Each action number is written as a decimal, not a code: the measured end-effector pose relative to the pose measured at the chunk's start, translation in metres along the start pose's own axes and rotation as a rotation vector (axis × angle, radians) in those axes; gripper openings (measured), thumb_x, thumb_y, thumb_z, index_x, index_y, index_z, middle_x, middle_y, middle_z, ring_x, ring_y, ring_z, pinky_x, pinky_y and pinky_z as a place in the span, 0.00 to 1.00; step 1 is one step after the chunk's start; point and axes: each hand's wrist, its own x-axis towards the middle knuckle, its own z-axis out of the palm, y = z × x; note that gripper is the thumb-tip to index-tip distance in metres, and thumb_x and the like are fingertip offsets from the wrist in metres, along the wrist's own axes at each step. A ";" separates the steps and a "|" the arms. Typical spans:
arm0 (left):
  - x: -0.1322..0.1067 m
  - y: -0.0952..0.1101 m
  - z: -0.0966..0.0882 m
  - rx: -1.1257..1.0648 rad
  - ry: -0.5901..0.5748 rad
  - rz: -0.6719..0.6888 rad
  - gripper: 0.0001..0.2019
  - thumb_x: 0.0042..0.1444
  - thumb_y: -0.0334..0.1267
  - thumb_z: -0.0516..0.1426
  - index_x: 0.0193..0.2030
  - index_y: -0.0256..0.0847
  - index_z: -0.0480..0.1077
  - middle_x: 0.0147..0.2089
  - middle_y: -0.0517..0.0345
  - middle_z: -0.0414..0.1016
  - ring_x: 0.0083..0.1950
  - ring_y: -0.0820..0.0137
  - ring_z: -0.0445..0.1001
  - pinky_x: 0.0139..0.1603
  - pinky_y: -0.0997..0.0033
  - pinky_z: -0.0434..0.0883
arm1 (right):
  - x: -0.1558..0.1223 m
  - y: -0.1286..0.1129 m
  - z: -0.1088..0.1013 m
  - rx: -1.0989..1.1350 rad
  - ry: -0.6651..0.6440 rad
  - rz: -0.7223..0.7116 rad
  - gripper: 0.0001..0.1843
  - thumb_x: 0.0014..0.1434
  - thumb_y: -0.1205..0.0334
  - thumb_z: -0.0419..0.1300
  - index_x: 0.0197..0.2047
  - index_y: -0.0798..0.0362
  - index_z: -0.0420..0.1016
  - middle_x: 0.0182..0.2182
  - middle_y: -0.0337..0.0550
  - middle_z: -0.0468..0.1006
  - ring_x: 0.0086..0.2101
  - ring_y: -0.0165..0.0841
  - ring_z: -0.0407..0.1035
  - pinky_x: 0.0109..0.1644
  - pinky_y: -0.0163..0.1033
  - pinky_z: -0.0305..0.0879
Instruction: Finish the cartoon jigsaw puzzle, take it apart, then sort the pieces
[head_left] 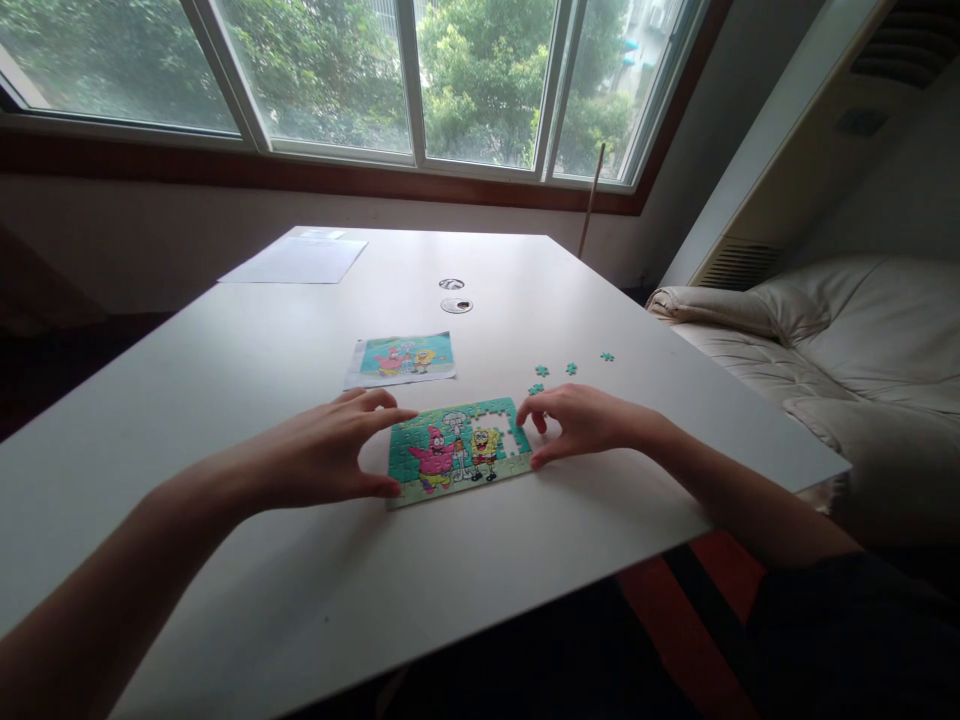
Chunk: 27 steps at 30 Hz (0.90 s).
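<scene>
A mostly assembled jigsaw puzzle (439, 455) with a pink starfish, a tall pale figure and a yellow square cartoon figure lies on the white table. A gap of white shows in its upper right part. My left hand (337, 445) holds the puzzle's left side, index finger at the top edge and thumb at the lower left corner. At the right side, my right hand (574, 420) grips the edge with curled fingers and its thumb by the lower right corner. Several loose green puzzle pieces (541, 370) lie beyond my right hand.
Behind the puzzle lies a picture sheet (405, 358) of the same cartoon scene. White paper (296, 258) rests at the table's far left. Two round fittings (456, 305) are set in the white table (225, 390). A pale sofa (847, 330) stands to the right.
</scene>
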 end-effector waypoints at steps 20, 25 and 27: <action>-0.005 -0.001 -0.004 0.029 -0.041 -0.086 0.39 0.34 0.62 0.57 0.53 0.45 0.64 0.51 0.51 0.67 0.53 0.55 0.61 0.49 0.63 0.63 | 0.000 0.001 0.001 -0.042 -0.001 0.063 0.33 0.41 0.39 0.60 0.48 0.49 0.69 0.27 0.39 0.74 0.27 0.31 0.66 0.31 0.33 0.52; -0.004 0.001 -0.004 0.026 -0.027 -0.086 0.39 0.34 0.62 0.57 0.53 0.44 0.65 0.50 0.50 0.67 0.54 0.55 0.60 0.50 0.62 0.62 | 0.000 0.001 0.001 -0.037 -0.003 0.068 0.34 0.41 0.39 0.60 0.48 0.49 0.69 0.27 0.39 0.74 0.27 0.31 0.66 0.31 0.33 0.52; -0.005 0.001 -0.003 0.023 -0.023 -0.085 0.38 0.34 0.62 0.57 0.53 0.43 0.65 0.50 0.50 0.67 0.54 0.54 0.60 0.49 0.62 0.62 | 0.000 0.000 0.001 -0.033 -0.005 0.070 0.34 0.41 0.39 0.60 0.48 0.48 0.69 0.27 0.39 0.74 0.27 0.31 0.66 0.31 0.33 0.52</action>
